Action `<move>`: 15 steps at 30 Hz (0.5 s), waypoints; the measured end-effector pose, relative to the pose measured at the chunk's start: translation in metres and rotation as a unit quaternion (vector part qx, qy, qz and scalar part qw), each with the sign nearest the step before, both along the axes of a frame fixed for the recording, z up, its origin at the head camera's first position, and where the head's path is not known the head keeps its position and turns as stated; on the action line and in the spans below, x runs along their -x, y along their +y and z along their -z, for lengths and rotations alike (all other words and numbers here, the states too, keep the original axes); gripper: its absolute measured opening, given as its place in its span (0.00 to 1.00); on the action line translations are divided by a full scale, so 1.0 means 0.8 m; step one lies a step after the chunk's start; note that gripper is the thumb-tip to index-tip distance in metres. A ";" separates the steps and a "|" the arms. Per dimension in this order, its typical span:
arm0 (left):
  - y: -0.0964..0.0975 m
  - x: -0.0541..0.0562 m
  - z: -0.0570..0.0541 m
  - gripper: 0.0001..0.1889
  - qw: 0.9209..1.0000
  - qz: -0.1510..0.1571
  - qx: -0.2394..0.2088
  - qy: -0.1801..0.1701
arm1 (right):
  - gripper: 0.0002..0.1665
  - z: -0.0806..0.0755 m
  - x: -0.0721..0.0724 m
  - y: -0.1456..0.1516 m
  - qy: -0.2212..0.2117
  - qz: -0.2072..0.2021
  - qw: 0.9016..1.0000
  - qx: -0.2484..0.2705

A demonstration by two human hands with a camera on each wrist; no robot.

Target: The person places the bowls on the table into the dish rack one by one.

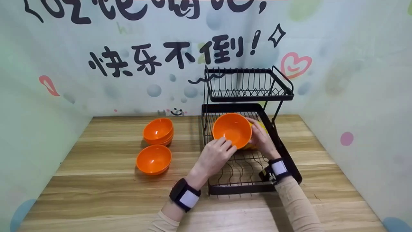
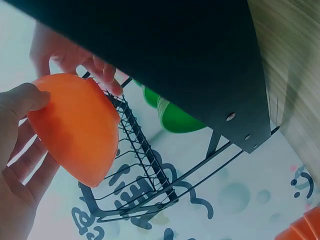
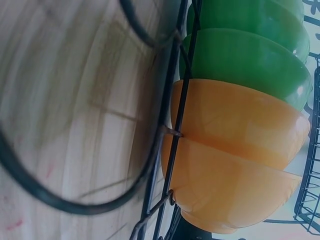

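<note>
Printed walls [image 1: 128,100] enclose a wood-grain surface [image 1: 96,193] bearing a black two-level rack [image 1: 251,98]. Above its lower tier [image 1: 241,188], both hands, partly closed, hold an orange bowl [image 1: 232,127] tilted: the left hand [image 1: 215,157] bends its fingers over the near rim, and the right hand [image 1: 262,140] grips the right side. Yellow bowls [image 3: 225,185] and green bowls [image 3: 245,60] line the rack. Left of it stand an orange stack [image 1: 158,130] and a single bowl [image 1: 154,160].

place: kitchen-like, home or lab unclear | dish rack [image 1: 251,98] | stacked bowls [image 1: 157,132] | wood-grain tabletop [image 1: 96,193] | printed walls [image 1: 363,106] on three sides, Chinese lettering [image 1: 181,58] at back
</note>
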State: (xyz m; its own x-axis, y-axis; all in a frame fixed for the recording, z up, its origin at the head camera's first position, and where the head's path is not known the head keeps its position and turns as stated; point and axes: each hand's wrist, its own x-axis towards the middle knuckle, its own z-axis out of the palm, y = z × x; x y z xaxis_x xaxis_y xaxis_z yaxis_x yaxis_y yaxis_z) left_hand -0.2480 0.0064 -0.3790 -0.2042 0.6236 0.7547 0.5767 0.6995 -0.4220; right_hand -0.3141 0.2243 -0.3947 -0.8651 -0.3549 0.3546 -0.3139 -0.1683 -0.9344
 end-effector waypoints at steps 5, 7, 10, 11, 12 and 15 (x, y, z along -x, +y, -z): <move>0.001 0.001 0.003 0.03 1.000 0.009 0.003 0.000 | 0.29 0.001 0.001 0.000 0.010 -0.035 0.999 0.016; 0.000 0.002 0.004 0.03 1.000 0.011 0.003 -0.001 | 0.28 0.001 0.000 0.000 0.013 -0.055 0.998 0.024; 0.000 0.002 0.004 0.04 1.000 0.015 0.001 -0.006 | 0.27 0.001 0.000 0.000 0.012 -0.071 0.997 0.027; 0.000 0.001 0.004 0.04 1.000 0.016 0.000 -0.008 | 0.26 0.001 0.000 0.000 0.010 -0.072 0.997 0.025; 0.000 0.001 0.004 0.04 1.000 0.017 0.000 -0.010 | 0.26 0.000 0.000 0.000 0.007 -0.071 0.997 0.023; -0.001 0.002 0.004 0.03 1.000 0.018 -0.001 -0.016 | 0.25 -0.001 -0.001 0.000 -0.011 -0.065 0.998 0.018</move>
